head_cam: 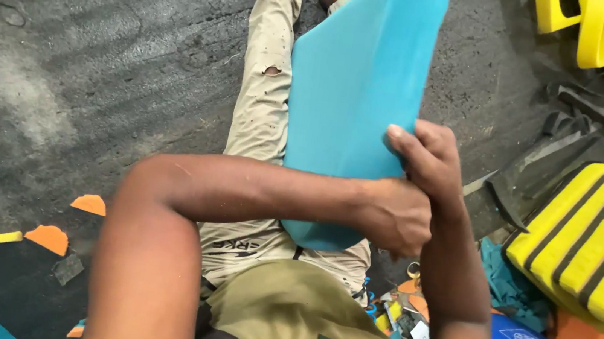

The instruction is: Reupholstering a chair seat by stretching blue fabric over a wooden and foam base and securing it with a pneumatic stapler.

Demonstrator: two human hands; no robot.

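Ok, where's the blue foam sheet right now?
In the head view, the blue foam sheet is centre frame over the person's lap, gripped at its near right edge by the right hand and left hand.

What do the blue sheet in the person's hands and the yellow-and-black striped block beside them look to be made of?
Blue sheet: likely soft foam, matte; thick rounded edge, finely grained face.
Striped block: probably layered foam, yellow and black bands, dull surface.
Both hands, left hand and right hand, grip the sheet.

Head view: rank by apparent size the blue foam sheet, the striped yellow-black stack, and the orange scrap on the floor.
1. Blue foam sheet, gripped by both hands
2. Striped stack, cut off by the frame edge, so its rank is unsure
3. Orange scrap, clearly smallest
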